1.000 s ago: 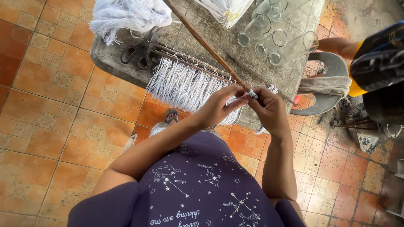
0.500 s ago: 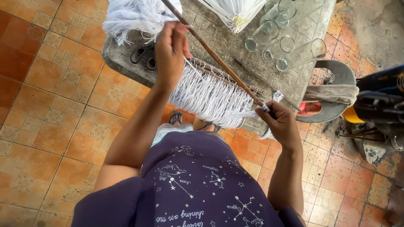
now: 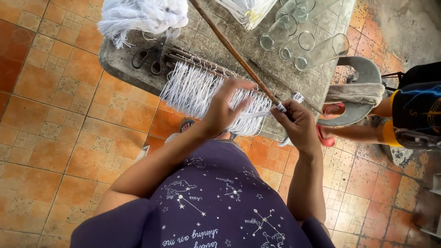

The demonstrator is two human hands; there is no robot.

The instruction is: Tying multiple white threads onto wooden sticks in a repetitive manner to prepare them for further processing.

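A fringe of white cords hangs from thin rods over the near edge of a grey stone table. My left hand is spread over the cords near their right end, fingers apart and touching the strands. My right hand is closed on the near end of a long brown stick wrapped with white cord, which runs diagonally up across the table. Whether the left hand grips a strand I cannot tell.
Black scissors lie on the table's left end beside a loose heap of white yarn. Several glass jars lie at the table's far right. Another person sits at the right by a grey chair. Orange tiled floor surrounds.
My left hand came down from the far left end of the cords to the right end near my right hand. The right hand stayed on the stick's end.
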